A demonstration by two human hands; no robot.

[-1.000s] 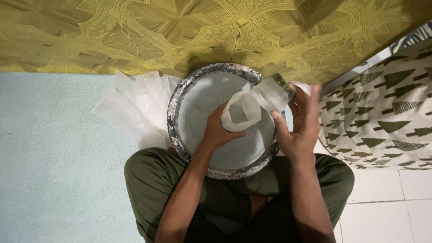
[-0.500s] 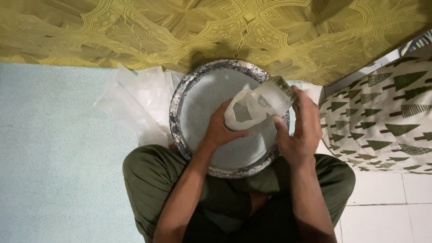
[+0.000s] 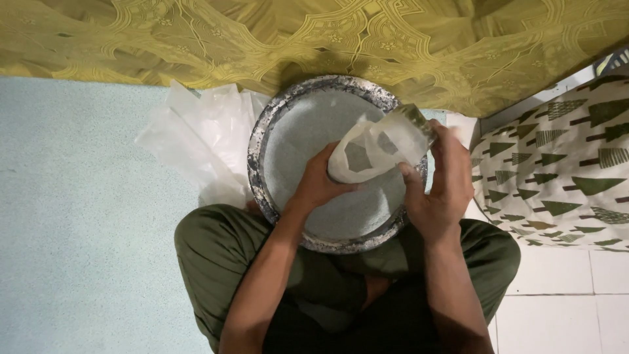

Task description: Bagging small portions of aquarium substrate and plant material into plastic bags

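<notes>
I see a small clear plastic bag [image 3: 359,159] held open-mouthed over the round metal tray [image 3: 262,141] on my lap. My left hand [image 3: 319,183] has its grip closed on the bag's rim; my right hand [image 3: 440,187] clasps a tilted glass cup [image 3: 407,134] at its mouth. I judge filling is underway; next needs a steady tilt. Spare bags [image 3: 196,141] lie left on the floor.
</notes>
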